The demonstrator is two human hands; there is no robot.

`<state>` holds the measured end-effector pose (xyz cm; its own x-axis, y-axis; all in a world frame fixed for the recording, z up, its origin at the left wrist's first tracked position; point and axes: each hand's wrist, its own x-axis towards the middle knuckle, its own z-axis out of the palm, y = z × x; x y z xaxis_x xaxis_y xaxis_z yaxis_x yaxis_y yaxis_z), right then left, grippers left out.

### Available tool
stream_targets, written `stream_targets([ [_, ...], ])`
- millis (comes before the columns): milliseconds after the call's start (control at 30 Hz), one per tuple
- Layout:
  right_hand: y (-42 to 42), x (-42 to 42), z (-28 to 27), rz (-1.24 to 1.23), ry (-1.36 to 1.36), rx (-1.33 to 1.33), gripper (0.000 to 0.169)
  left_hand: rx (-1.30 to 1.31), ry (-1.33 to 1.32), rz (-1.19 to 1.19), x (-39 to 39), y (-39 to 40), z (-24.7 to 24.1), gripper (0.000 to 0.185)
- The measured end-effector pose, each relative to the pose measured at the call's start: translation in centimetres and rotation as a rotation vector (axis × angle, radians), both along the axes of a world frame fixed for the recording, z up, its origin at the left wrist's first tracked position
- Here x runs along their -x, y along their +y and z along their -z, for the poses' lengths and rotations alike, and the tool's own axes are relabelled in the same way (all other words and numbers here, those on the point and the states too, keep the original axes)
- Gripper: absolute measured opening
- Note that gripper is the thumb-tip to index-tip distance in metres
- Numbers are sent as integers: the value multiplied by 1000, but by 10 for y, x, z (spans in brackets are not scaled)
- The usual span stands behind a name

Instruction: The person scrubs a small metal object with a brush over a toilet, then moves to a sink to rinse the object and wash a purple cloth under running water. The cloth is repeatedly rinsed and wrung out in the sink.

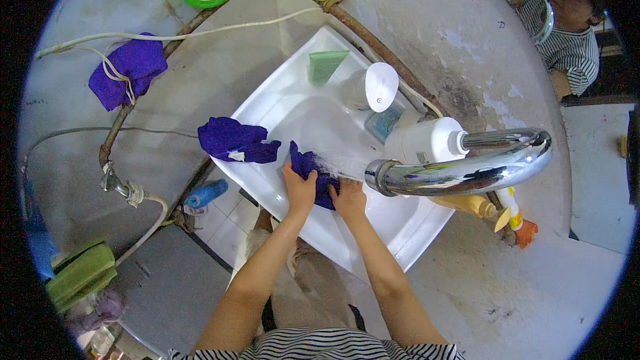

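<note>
Both my hands are in a white ceramic washbasin (400, 225), on a wet dark purple cloth (325, 197). My left hand (301, 187) grips the cloth's left side between thumb and fingers. At its right side is my right hand (350, 197), its fingers partly hidden behind the water and the cloth; whether it grips is not clear. Water runs from the chrome faucet (382, 176) onto the cloth. Another purple cloth (232, 140), with a small white patch, lies over the basin's left rim.
A green soap packet (325, 67), a white tube (382, 87) and a white bottle (425, 142) stand around the basin's back. A purple cloth (127, 72) hangs on the rusty pipe (117, 125) at left. A yellow bottle (465, 205) lies right of the basin. A mirror (572, 35) shows a person in stripes.
</note>
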<state>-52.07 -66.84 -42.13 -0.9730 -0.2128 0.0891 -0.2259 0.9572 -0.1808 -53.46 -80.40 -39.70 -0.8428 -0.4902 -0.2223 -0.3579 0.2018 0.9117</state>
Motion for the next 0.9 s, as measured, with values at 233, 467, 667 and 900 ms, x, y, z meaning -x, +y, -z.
stream_targets([
  [233,-5,-7,-3,-71,-72,89,37,37,-78,7,-1,4,6,55],
  [467,11,-22,71,-28,-202,-77,35,-99,-103,34,5,-1,-14,51],
  [667,14,-22,78,34,-103,20,37,-111,-166,57,7,-1,-15,56],
  [900,6,-15,25,-48,45,28,36,-149,-157,57,5,-7,-4,61],
])
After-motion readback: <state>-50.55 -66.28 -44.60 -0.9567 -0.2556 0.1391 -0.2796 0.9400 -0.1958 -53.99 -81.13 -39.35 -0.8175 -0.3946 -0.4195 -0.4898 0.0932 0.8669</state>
